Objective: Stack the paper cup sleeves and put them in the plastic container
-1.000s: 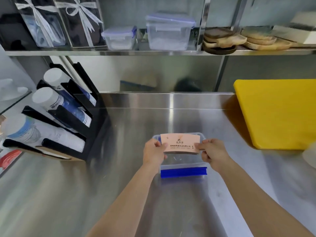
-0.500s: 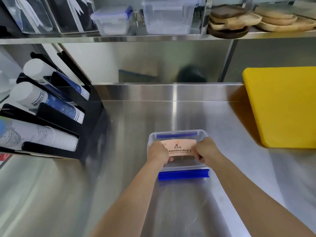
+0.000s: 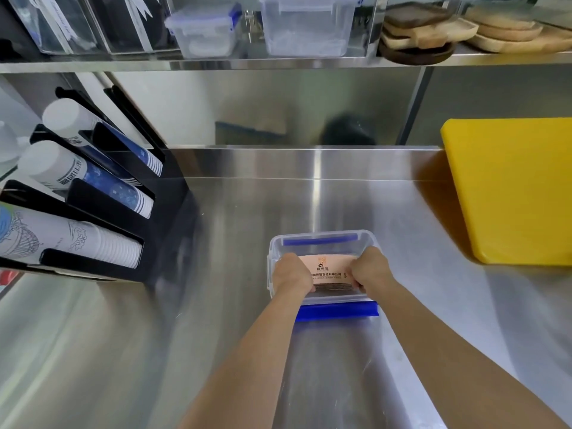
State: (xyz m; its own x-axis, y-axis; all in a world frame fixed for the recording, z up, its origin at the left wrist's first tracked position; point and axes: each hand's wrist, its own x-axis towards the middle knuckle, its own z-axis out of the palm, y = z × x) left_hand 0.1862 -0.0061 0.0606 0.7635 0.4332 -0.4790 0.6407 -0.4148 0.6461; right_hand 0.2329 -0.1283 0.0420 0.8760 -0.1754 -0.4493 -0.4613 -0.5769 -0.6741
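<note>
Two bare hands reach into a clear plastic container (image 3: 322, 239) at lower centre of the frame, the left hand (image 3: 292, 275) and the right hand (image 3: 373, 269) each clenched on one end of a stack of pink paper cup sleeves (image 3: 331, 274), which sits inside the container's walls with printed dark characters facing up. A blue latch (image 3: 337, 311) runs along the container's near edge and another blue strip lies along its far rim. Open bare steel counter (image 3: 232, 243) surrounds the container on all sides: wide room to the left before the black cup dispenser rack (image 3: 167, 212) at the left edge of the frame, and a clear strip to the right before the yellow cutting board (image 3: 510, 190) at the right edge. Stacks of paper cups (image 3: 93, 243) lie sideways in the rack. Behind the counter rises a steel backsplash, and across the top of the frame a shelf (image 3: 278, 65) carries lidded clear storage boxes (image 3: 309, 23) and, at upper right, wooden trays (image 3: 433, 29).
</note>
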